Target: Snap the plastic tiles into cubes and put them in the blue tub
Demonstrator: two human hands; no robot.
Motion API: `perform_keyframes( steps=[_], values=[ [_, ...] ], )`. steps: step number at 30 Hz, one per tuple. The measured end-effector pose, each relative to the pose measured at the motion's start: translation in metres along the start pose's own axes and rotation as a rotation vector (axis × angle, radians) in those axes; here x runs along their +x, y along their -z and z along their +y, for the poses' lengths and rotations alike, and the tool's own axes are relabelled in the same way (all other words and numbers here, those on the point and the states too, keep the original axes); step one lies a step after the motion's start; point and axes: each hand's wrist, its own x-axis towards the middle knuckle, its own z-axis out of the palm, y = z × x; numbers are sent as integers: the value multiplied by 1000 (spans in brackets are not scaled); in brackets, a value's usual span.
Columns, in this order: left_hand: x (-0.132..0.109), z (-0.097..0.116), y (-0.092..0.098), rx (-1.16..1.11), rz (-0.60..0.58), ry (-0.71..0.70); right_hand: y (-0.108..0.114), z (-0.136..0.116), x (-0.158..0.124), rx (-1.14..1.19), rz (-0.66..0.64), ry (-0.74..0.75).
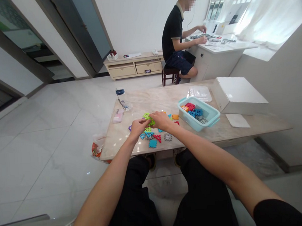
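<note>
Both my hands meet over a low marble table (pixel 165 100). My left hand (pixel 138 127) and my right hand (pixel 160 120) are closed together on a cluster of green plastic building tiles (pixel 148 119). Loose tiles (pixel 155 137) in blue, red, grey and orange lie on the table just below and beside my hands. A light blue plastic box (pixel 210 114) to the right of my right hand holds more red and blue tiles.
A clear lid (pixel 200 93) and a white box (pixel 239 94) lie at the table's right end, a white sheet (pixel 237 120) in front of it. A bottle (pixel 121 96) and a small pink case (pixel 118 117) sit at the left. Another person (pixel 177 39) sits working at a white desk behind.
</note>
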Motion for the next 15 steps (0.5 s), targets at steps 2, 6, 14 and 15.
perform_keyframes(
  steps=[2,6,14,15],
  values=[
    [1,-1,2,23,-12,6,-3,-4,1,22,16,-14],
    [4,-2,5,50,6,-25,-9,-2,3,201,30,-67],
    [7,-2,5,-68,41,-37,-4,25,-13,1159,-116,-343],
    [8,-1,4,-72,29,-45,-3,28,-16,1227,-118,-356]
  ],
)
